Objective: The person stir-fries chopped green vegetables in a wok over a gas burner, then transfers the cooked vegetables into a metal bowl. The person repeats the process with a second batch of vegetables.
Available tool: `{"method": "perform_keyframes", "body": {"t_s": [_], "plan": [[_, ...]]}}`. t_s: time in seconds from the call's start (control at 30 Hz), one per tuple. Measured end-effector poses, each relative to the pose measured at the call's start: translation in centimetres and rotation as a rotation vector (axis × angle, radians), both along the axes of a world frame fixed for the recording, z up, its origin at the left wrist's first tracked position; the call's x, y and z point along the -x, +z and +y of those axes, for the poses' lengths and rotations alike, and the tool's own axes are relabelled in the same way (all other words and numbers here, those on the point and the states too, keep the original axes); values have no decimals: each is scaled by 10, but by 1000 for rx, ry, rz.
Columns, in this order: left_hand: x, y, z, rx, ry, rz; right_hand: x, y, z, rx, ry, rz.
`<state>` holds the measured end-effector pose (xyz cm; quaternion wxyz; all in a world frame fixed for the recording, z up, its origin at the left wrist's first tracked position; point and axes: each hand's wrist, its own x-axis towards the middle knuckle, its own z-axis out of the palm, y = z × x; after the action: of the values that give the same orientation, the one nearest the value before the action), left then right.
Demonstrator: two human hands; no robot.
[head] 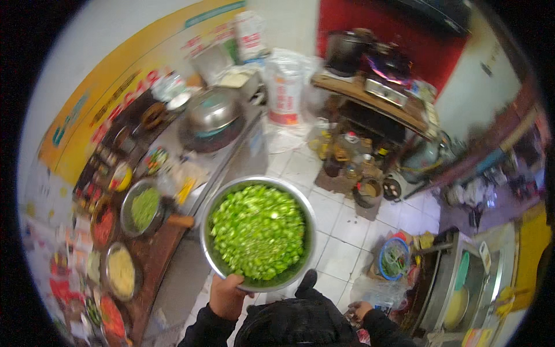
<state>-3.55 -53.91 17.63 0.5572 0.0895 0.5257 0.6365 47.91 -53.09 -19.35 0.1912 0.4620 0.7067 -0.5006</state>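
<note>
My left hand (227, 295) grips the near rim of a large stainless steel bowl (289, 277), with the thumb over the edge. Chopped green vegetable pieces (258, 230) nearly fill the bowl, which hangs above the tiled floor in front of me. Low on my right, my right hand (360, 310) hangs beside my body with its fingers bent, close in the picture to a clear plastic bag (381, 291). Whether those fingers hold anything is unclear. My dark clothing covers the bottom middle of the view.
Left, a wooden board (162, 256) bears a bowl of shredded greens (145, 208), a bowl of pale pieces (121, 271) and red chopped food (112, 314). A burner flame (386, 76) burns ahead right. Bottles (347, 152) and a blue basket (393, 259) stand low.
</note>
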Motion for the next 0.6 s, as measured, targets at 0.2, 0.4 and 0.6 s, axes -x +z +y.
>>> {"method": "perform_keyframes", "body": {"t_s": [0.2, 0.4, 0.6], "plan": [[-28, -19, 33, 100, -36, -187, -11, 64, 50, 147, -916, 12], [1, -66, 44, 252, -128, -227, 8, 64, 32, 279, -1308, 62], [3, -93, 130, 287, -222, -132, 8, 33, -13, 438, -988, -33]]}}
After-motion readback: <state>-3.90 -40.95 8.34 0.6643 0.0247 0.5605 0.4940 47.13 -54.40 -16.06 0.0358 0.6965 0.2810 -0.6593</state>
